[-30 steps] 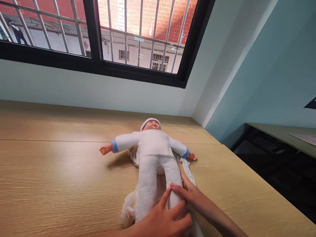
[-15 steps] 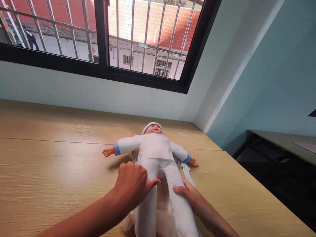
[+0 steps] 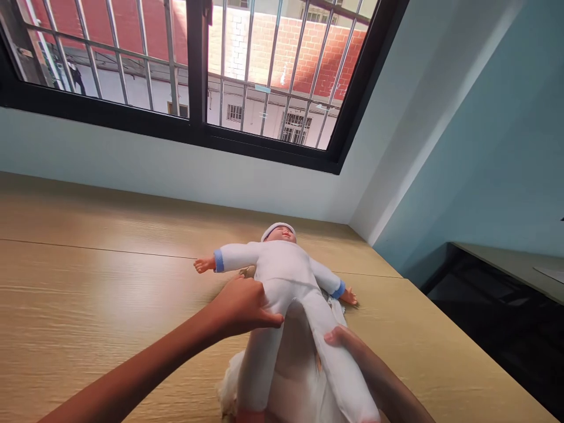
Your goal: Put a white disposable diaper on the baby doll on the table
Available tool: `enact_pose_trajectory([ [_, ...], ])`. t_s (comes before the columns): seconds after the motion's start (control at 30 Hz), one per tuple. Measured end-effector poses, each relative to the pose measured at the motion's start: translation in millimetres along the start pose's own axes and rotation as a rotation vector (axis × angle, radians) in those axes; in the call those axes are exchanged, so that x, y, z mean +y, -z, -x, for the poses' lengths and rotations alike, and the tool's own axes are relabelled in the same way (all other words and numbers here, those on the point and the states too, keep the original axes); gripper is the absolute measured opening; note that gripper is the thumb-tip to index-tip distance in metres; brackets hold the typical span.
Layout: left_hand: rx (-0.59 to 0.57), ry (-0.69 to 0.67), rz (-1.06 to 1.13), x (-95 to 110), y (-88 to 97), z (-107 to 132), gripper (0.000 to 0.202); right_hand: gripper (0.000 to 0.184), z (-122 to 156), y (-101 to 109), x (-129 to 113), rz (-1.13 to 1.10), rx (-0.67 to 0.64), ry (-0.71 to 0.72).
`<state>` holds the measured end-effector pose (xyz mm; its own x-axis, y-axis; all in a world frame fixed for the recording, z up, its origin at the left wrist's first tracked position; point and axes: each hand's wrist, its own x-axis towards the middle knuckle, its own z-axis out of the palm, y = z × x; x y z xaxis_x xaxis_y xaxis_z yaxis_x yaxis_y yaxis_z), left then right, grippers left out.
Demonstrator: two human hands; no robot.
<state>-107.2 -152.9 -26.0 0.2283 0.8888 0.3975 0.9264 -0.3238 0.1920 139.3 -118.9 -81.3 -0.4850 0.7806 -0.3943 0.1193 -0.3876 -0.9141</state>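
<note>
A baby doll [image 3: 284, 261] lies on its back on the wooden table, arms spread, in a white outfit with blue cuffs and a white cap. My left hand [image 3: 244, 302] is closed on the leg at the picture's left, high on the thigh, thumb across the front. My right hand [image 3: 348, 346] wraps the other leg near the knee, its thumb on top and most fingers hidden behind. Both legs are parted, with bits of the feet showing at the bottom edge. Beneath the doll lies a crumpled white cloth [image 3: 230, 385], largely covered by the body.
The table [image 3: 110, 305] runs back to the wall under a barred window [image 3: 264, 76] with a dark frame. Beyond the table's right edge stands a second, dark-sided table [image 3: 497, 264] with a pale flat item [image 3: 549, 274] on it.
The doll's legs are farther apart and drawn up, so the leg ends show. My hands remain on the legs. The whole view has shifted slightly.
</note>
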Motion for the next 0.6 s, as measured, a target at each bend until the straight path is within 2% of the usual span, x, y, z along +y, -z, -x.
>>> enact_pose_trajectory([
  [0.1, -0.042, 0.019, 0.052, -2, 3.7, 1, 0.044, 0.044, -2, 0, -3, 0.033, 0.029, 0.045],
  [0.23, -0.128, 0.089, 0.097, -7, -0.8, 1, 0.052, 0.044, -4, 1, -5, 0.017, -0.040, 0.086],
  [0.37, -0.104, 0.117, 0.071, -10, -9.5, -1, 0.046, 0.037, -10, 9, 2, 0.064, -0.011, 0.059],
  [0.47, -0.093, 0.096, 0.019, -10, -9.4, -1, 0.041, 0.036, -16, 14, 8, 0.099, -0.004, 0.047],
  [0.6, -0.123, 0.037, -0.011, -13, -11.6, 1, 0.049, 0.036, -18, 12, 9, 0.116, -0.006, 0.067],
])
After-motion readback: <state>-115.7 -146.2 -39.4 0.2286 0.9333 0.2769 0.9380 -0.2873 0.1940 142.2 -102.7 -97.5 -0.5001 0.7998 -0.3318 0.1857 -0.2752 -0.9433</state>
